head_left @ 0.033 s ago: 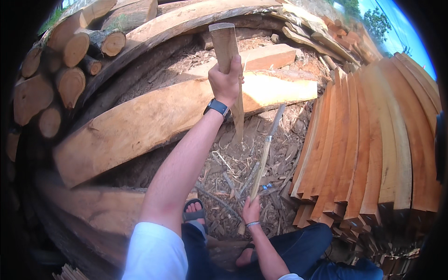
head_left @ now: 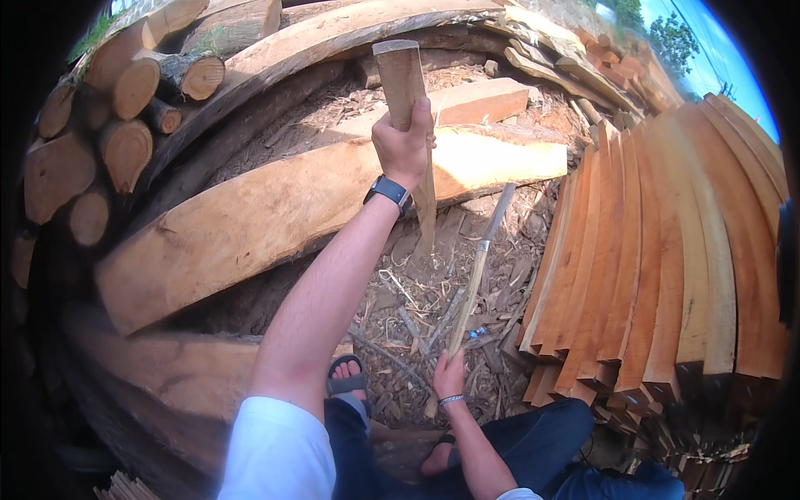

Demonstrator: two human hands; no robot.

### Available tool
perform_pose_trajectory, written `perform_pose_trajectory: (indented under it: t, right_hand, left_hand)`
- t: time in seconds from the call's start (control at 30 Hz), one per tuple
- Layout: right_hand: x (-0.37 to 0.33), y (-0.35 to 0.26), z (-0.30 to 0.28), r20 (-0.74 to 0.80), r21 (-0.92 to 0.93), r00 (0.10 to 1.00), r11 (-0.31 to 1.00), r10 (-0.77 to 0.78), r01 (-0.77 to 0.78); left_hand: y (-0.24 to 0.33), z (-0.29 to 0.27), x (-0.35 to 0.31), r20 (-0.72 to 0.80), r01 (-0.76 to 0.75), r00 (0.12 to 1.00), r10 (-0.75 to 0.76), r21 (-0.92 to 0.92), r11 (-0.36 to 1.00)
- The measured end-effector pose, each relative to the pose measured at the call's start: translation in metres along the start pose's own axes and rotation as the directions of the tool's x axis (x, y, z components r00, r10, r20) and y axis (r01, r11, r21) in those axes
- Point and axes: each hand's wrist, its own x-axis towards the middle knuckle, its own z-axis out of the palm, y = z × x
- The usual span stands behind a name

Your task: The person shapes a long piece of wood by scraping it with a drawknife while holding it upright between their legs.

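Observation:
My left hand (head_left: 403, 152) is wrapped round a wooden stake (head_left: 400, 77), below its broad flat top. The stake stands upright, tapering downward, with its lower end at the chip-strewn ground. In front of my knees, my right hand (head_left: 449, 373) is closed on the long wooden handle of a machete-like blade tool (head_left: 470, 304). Its narrow grey blade (head_left: 498, 211) points away from me, to the right of the stake and apart from it. A metal band joins blade and handle. The handle's butt end sticks out behind my right hand.
Behind the stake lies a thick sawn slab (head_left: 242, 221). Cut logs (head_left: 127, 156) are piled at the far left. Long reddish planks (head_left: 642, 250) are stacked close on the right. Bark and wood chips (head_left: 417, 287) cover the ground by my sandalled feet (head_left: 346, 379).
The blade tip has shifted slightly to the right. My left hand and the stake have stayed in place.

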Motion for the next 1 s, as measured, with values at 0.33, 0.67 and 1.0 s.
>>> perform_pose_trajectory:
  t: [0.33, 0.67, 1.0]
  right_hand:
    - [-0.005, 0.019, 0.004, 0.223, -0.145, 0.966, 0.984, 0.131, -0.100]
    - [-0.003, 0.053, 0.011, 0.174, -0.221, 0.975, 0.970, 0.139, -0.099]
    - [0.032, -0.009, -0.040, 0.027, -0.008, 0.998, 0.998, -0.060, 0.061]
  left_hand:
    - [0.002, 0.006, -0.001, 0.026, -0.012, 1.000, 0.013, -0.016, 1.000]
    - [0.001, 0.024, -0.004, 0.039, 0.004, 0.999, -0.003, -0.030, 1.000]
    - [-0.002, 0.004, -0.001, 0.014, 0.013, 1.000, -0.013, -0.018, 1.000]
